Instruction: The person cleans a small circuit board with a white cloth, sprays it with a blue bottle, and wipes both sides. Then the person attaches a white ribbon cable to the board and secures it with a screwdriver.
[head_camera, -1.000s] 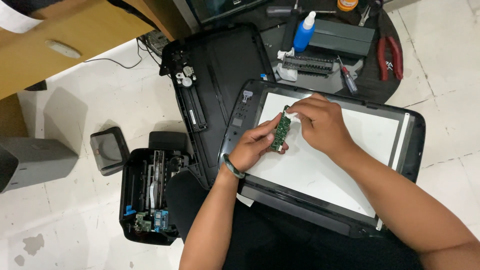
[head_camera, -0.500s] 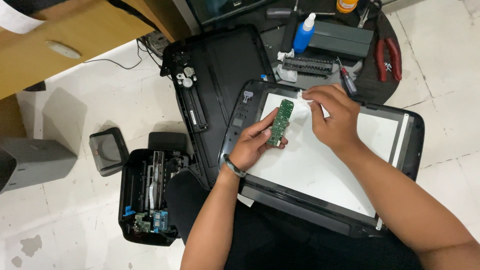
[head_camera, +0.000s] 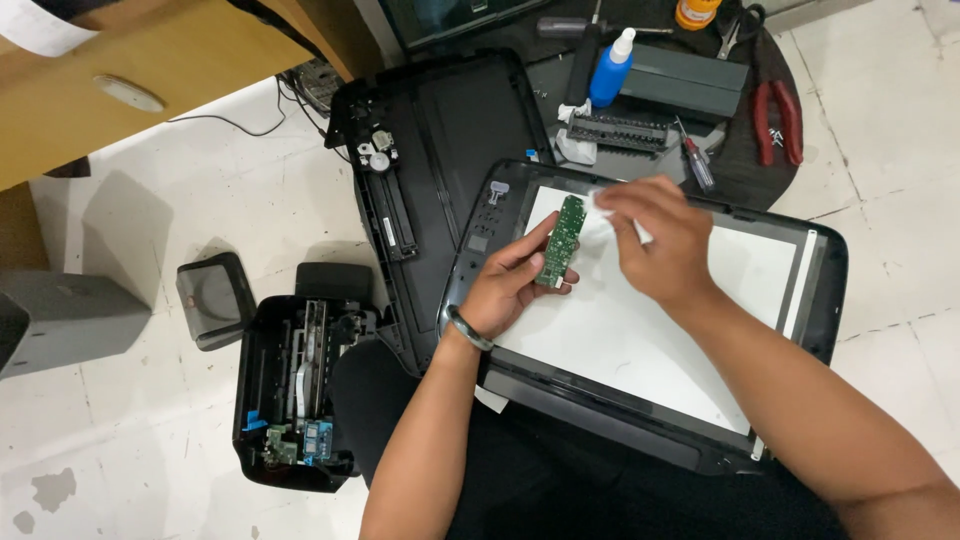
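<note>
Far left: grey box (head_camera: 60, 320) on the white tiled floor (head_camera: 150, 210), wooden desk (head_camera: 120, 90) above it. Next right, an opened printer chassis (head_camera: 295, 390) stands on the floor, internals exposed, small green and blue boards visible at its lower end; a detached dark tray piece (head_camera: 212, 298) lies just beside its upper left corner.

Centre-left: black scanner lid (head_camera: 440, 160) lies flat, hinge side toward the desk, partly under the flatbed scanner unit (head_camera: 820, 290), which rests across the person's lap with its white panel facing up.

Centre: left hand (head_camera: 510, 285) is closed on a narrow green circuit board (head_camera: 562, 240), fingers curled behind it and thumb along its lower edge; the board is held upright, above the left part of the white panel. A band sits on the left wrist.

Just right of the board: right hand (head_camera: 660, 240) pinches a small white wipe (head_camera: 600, 212), fingers closed on it. The wipe touches the board's upper right edge.

Upper right, on a dark round table (head_camera: 750, 170): blue bottle with white nozzle (head_camera: 610, 68), long grey printer part (head_camera: 685, 82), screwdriver (head_camera: 695, 160), red-handled pliers (head_camera: 778, 120).
</note>
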